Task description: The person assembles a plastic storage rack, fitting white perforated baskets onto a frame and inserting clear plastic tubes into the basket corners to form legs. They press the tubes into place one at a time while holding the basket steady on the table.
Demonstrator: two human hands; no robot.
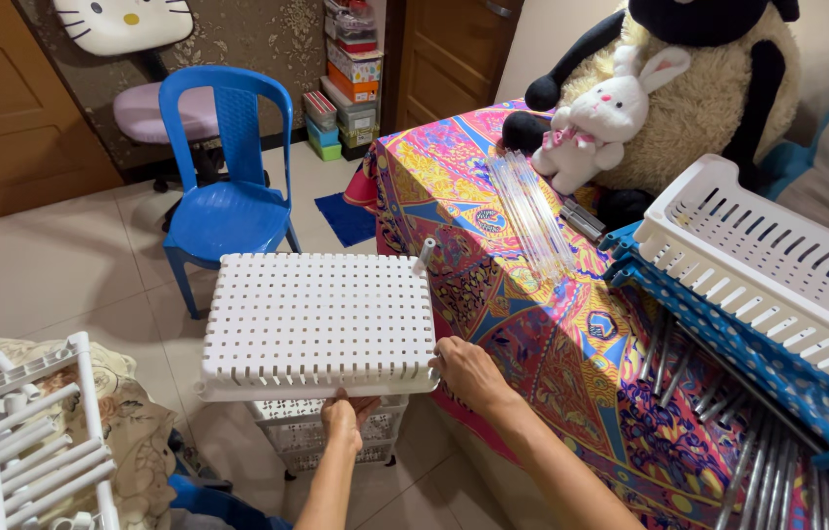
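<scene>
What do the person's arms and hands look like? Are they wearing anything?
Both arms are bare, with no sleeves showing. The left hand and right hand wear no gloves, and I see no rings, watch or bracelets. The arms are slim and come in from the bottom edge.

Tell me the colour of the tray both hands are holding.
White, with a grid of small holes; the tray shows best in the head view.

White perforated plastic tray [316, 319]: above a white slatted plastic basket [321, 432], left of the patterned cloth-covered table [552, 344]; blue plastic chair [228, 186] behind; stacked baskets [777, 285] on table, right.
</scene>
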